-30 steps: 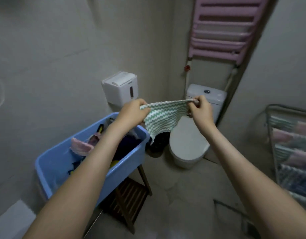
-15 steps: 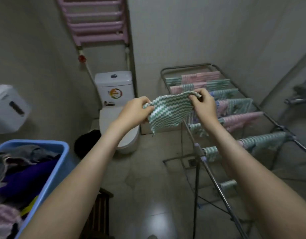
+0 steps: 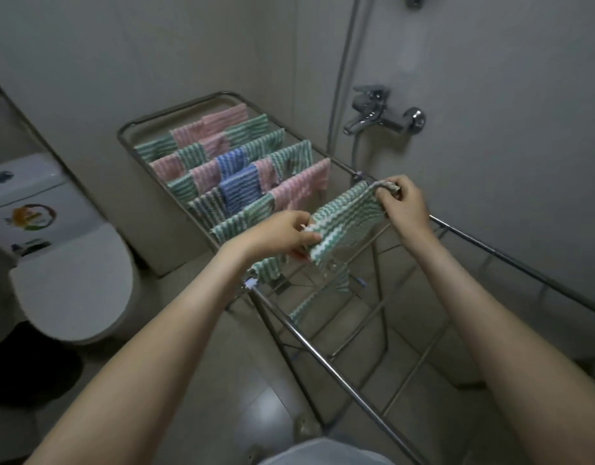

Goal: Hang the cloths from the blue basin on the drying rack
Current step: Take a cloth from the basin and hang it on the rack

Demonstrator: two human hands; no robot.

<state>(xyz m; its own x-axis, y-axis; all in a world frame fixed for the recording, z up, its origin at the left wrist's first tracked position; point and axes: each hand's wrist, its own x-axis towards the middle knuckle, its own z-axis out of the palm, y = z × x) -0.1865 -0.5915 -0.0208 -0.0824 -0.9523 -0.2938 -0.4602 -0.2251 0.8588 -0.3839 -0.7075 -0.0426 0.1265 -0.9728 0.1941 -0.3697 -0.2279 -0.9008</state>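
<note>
**Zigzag Cloth Held Spread Over the Rack**

A green-and-white zigzag cloth is held stretched between the two hands above the middle of the drying rack, just on the near side of the last filled rail. The left hand is pinched on the cloth's near-left corner and the right hand on its far-right corner. The hands are kept apart, so the top edge is drawn fairly taut while the rest droops below.

The cloth is judged to be light, thin and wholly limp, since it sags and folds wherever it is not held. Nothing fragile or slippery is suggested, though whether it is damp cannot be told. The two top corners are judged the best places to take hold, as the cloth can then be laid flat over a rail and will not bunch.

The far half of the rack is filled with hung cloths in pink, green and blue stripes, draped side by side over successive rails. The near rails are bare. The blue basin is out of view, so what is left in it cannot be told. A toilet stands at the left and a wall tap is mounted at the far right.
</note>
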